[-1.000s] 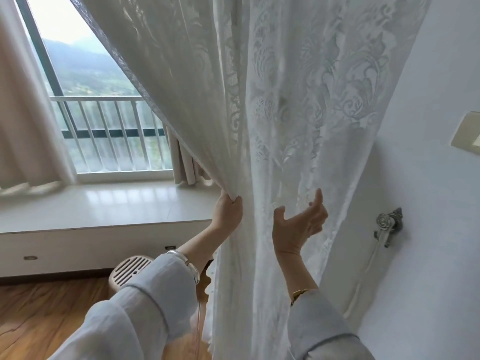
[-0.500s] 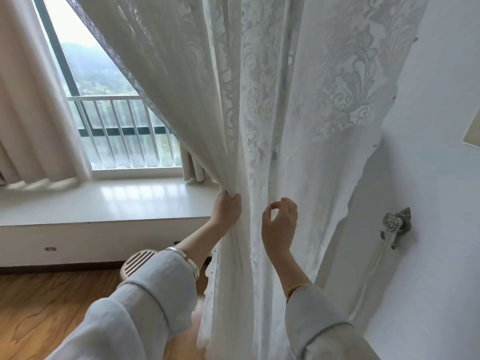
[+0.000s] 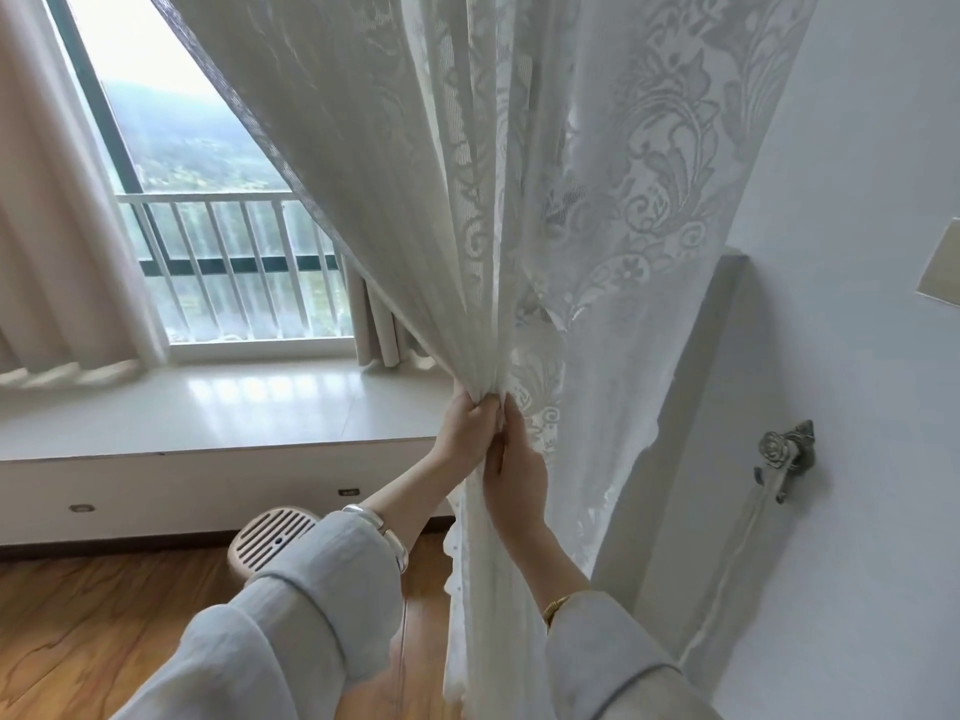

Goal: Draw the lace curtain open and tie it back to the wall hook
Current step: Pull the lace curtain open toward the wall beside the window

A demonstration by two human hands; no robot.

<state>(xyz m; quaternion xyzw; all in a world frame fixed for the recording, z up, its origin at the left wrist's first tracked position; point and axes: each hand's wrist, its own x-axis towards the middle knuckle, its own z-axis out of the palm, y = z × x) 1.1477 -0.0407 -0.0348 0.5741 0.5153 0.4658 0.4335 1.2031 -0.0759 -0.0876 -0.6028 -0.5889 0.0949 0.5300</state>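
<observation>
The white lace curtain (image 3: 597, 189) hangs from the top and is pulled toward the right wall, gathered into folds at waist height. My left hand (image 3: 470, 426) grips the bunched folds from the left. Right beside it, my right hand (image 3: 514, 472) is closed round the same bunch, fingers touching the left hand. A metal rose-shaped wall hook (image 3: 787, 452) sits on the white wall to the right, well apart from both hands. A pale tieback cord (image 3: 727, 579) hangs down from the hook.
A white window ledge (image 3: 208, 407) runs along the left under the window with its railing (image 3: 218, 262). A beige drape (image 3: 57, 241) hangs at far left. A round slatted device (image 3: 272, 535) stands on the wooden floor (image 3: 78, 631). A wall plate (image 3: 943, 267) is at right.
My right hand, open behind the lace a second ago, has swept left and closed on the gathered folds beside my left hand. More window shows at left.
</observation>
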